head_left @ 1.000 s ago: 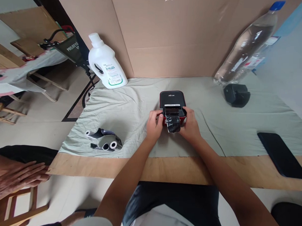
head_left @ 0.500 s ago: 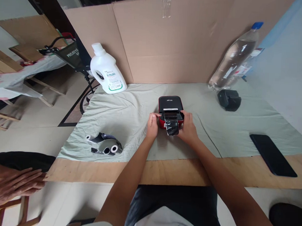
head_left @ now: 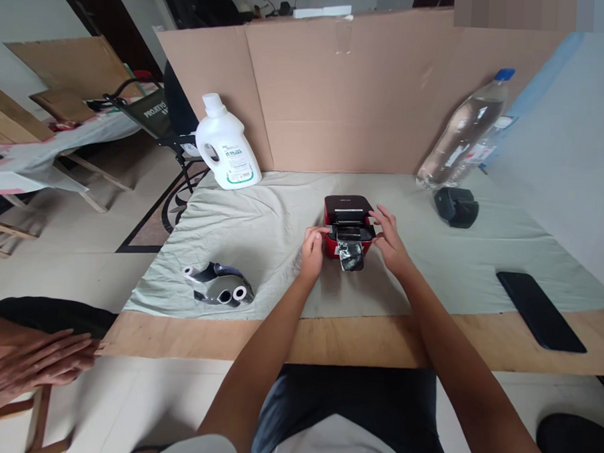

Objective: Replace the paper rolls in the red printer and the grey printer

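Note:
A small red and black label printer (head_left: pixel 330 246) stands on the cloth in front of me, its black lid (head_left: pixel 347 203) tilted up at the front. A strip of shiny black film (head_left: pixel 351 256) hangs out of its front. My left hand (head_left: pixel 312 252) is closed against the printer's left side, the index finger on its edge. On the other side, my right hand (head_left: pixel 392 245) has its fingers apart, the fingertips at the lid's right edge and the thumb by the red body. Further left lie rolls of dark film (head_left: pixel 221 284) with white cores, away from both hands.
A white jug (head_left: pixel 228 146) and a clear bottle (head_left: pixel 464 130) stand before a cardboard panel (head_left: pixel 338 94). On the right are a black object (head_left: pixel 456 207) and a dark phone (head_left: pixel 541 310). Another person's hands (head_left: pixel 50 362) rest at the lower left.
The printer's lid has lifted at its front. My right hand has loosened from the printer's side, its fingers spreading. My left hand stays against the left side.

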The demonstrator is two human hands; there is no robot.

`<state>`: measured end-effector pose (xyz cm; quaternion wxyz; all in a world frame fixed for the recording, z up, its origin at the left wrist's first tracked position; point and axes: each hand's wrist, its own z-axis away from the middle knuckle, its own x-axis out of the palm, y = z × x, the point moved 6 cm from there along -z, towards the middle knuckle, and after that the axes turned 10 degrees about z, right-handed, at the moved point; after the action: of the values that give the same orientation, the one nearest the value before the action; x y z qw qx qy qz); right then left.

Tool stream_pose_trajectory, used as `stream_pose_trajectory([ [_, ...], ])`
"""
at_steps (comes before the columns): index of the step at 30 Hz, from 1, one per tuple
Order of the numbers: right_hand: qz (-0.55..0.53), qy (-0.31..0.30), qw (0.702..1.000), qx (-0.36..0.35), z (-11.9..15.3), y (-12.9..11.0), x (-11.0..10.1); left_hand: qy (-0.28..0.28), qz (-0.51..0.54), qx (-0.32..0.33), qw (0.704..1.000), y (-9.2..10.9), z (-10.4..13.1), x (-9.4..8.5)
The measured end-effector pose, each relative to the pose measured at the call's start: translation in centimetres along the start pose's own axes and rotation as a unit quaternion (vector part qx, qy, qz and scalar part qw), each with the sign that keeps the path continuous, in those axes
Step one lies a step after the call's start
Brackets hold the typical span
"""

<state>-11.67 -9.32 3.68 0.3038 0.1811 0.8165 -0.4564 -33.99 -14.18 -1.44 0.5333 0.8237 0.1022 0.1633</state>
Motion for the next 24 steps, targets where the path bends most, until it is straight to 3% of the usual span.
stream_pose_trajectory([
  [5, 0.015, -0.022, 0.999, 0.031, -3.5, -0.4, -1.4, 0.000, -0.006, -0.010, 1.000, -0.1, -0.1, 0.2],
  [9, 0.003, -0.021, 0.998, 0.066, -4.5, -1.0, -0.4, -0.003, 0.005, -0.008, 1.000, -0.3, 0.0, 0.2],
  [14, 0.114, -0.048, 0.992, 0.007, -6.3, -2.5, 0.6, -0.006, 0.004, -0.016, 1.000, -0.5, 0.1, 0.3],
  [17, 0.154, -0.155, 0.975, -0.035, -8.7, -3.4, 1.7, -0.005, 0.000, -0.017, 1.000, -0.4, 0.0, 0.3],
  [21, 0.235, -0.318, 0.918, -0.025, -11.2, -3.9, 3.7, -0.014, 0.004, -0.014, 1.000, -0.4, -0.1, 0.3],
  [24, 0.279, -0.367, 0.887, 0.008, -12.0, -4.0, 4.9, -0.024, 0.011, 0.000, 1.000, -0.2, 0.0, 0.3],
])
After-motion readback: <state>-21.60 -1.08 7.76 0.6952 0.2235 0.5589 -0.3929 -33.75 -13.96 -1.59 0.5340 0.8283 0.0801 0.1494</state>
